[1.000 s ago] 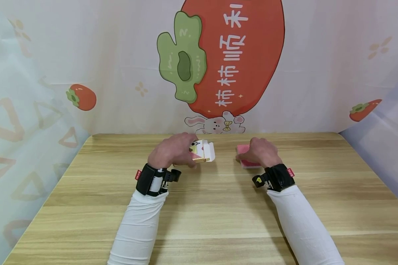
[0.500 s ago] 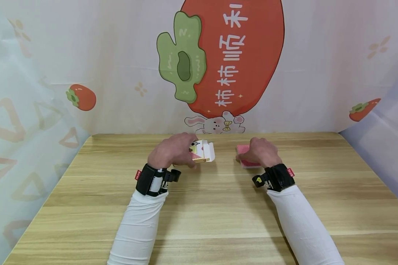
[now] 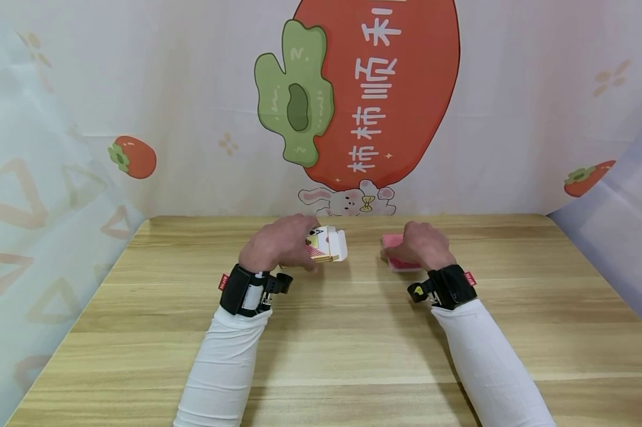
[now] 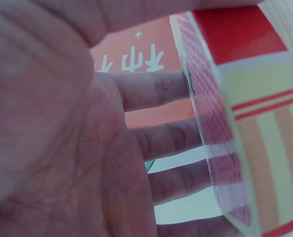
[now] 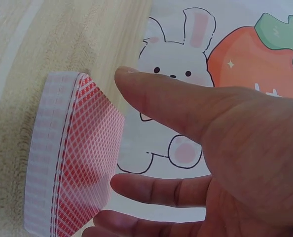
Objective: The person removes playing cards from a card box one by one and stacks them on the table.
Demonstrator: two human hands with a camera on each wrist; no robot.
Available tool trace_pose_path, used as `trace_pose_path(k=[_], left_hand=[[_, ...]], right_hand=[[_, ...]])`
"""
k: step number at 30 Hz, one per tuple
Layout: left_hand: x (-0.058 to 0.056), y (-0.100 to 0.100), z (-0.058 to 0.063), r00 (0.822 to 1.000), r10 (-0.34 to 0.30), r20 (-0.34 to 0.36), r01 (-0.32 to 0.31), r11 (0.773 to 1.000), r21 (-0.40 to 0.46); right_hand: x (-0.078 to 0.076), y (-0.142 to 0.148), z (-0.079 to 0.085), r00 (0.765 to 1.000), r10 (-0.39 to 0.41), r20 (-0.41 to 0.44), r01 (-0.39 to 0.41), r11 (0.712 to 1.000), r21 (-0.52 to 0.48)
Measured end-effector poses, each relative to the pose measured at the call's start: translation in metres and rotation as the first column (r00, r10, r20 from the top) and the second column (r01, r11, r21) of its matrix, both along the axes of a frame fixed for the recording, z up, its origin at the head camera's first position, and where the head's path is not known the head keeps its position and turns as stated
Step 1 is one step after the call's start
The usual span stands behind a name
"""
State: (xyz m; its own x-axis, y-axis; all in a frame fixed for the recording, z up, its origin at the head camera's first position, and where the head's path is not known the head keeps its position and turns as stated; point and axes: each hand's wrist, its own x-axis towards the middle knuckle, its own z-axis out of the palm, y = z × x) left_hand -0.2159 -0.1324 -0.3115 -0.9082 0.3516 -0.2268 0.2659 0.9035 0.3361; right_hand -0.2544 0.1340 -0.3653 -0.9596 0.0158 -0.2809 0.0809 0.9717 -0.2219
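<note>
My left hand [image 3: 280, 244] holds a playing-card box [image 3: 333, 242] with thumb and fingers around its sides. White flap and a printed ace show at the box's right end; the rest lies under the hand. In the left wrist view, the fingers reach behind the red-and-cream striped side of the box. A deck of cards [image 3: 392, 240] with red-patterned backs lies on the table to the right. Over it hovers my right hand [image 3: 426, 246], its thumb and fingers spread. The right wrist view shows those fingertips close by the deck's top face, the thumb standing apart from it.
Both hands are near the far edge of the wooden table [image 3: 342, 356]. Behind that edge hangs a white cloth backdrop [image 3: 193, 89] with a large red fruit print and a rabbit. Each wrist wears a black camera strap.
</note>
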Motion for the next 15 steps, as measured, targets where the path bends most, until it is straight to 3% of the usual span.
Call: trace_pose_path(k=[10, 15], left_hand=[[0.001, 0.000, 0.000, 1.000, -0.002, -0.008, 0.002, 1.000, -0.005], [0.000, 0.001, -0.001, 1.000, 0.001, -0.016, -0.001, 1.000, -0.008]], right_hand=[[0.004, 0.000, 0.006, 1.000, 0.015, -0.021, -0.015, 1.000, 0.005], [0.008, -0.001, 0.014, 0.995, 0.051, -0.089, -0.053, 0.998, -0.027]])
